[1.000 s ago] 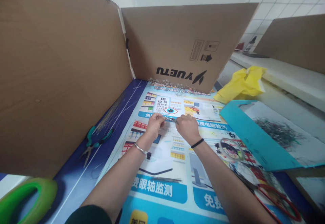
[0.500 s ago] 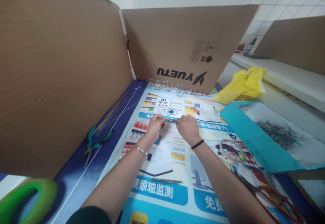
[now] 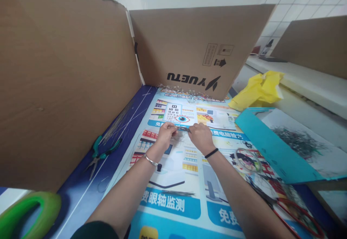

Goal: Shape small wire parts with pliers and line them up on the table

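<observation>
My left hand (image 3: 167, 134) is closed in a pinch over the printed sheet (image 3: 173, 163). Level with it, my right hand (image 3: 200, 135) is curled with its fingertips pressed together. A thin dark wire piece (image 3: 183, 128) spans the short gap between the two hands, its ends hidden in my fingers. Its finer details are too small to make out. Just beyond my fingers, a printed eye picture (image 3: 182, 119) shows on the sheet. A small bundle of thin wires (image 3: 179, 193) lies on the sheet between my forearms.
Cardboard panels (image 3: 189, 44) stand at the left and back. Teal-handled pliers (image 3: 100, 155) and a green tape roll (image 3: 51, 206) lie left. On the right are red-handled scissors (image 3: 292, 210), a wire coil (image 3: 248, 159), a teal box lid (image 3: 282, 159) with wire scraps, and a yellow bag (image 3: 260, 91).
Almost nothing differs. Both hands keep their places and grip, and the view has shifted very slightly.
</observation>
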{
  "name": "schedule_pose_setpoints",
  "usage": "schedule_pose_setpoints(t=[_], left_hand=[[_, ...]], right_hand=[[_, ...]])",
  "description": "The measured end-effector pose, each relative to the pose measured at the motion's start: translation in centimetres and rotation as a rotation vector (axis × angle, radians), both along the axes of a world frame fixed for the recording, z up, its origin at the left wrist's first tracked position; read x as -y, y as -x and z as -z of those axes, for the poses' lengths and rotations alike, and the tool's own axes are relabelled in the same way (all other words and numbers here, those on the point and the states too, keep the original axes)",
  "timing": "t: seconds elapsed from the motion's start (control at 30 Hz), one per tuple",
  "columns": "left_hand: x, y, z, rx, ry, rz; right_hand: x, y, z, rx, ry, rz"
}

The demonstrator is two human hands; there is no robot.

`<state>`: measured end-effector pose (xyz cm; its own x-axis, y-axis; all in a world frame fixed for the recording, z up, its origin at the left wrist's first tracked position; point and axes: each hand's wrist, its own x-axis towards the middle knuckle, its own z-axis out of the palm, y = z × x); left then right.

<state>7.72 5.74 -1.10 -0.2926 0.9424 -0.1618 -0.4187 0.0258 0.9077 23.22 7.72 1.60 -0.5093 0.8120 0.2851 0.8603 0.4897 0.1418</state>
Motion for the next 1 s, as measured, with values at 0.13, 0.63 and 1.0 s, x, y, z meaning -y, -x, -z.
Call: schedule_pose_setpoints(t=[0.13,0.63,1.0], left_hand=[[0.0,0.1,0.0,-0.013,0.000,0.008],[0.3,0.2,-0.9,-0.055,0.015,0.038],[-0.4,1.1,-0.1,-0.110,0.023,0.076]], right_hand=[[-0.1,-0.1,0.0,0.004,0.015,-0.006],[0.3,0.2,0.3,0.029,0.079,0.054],[-0.7,-1.0,0.4,0.006,-0.050,-0.069]])
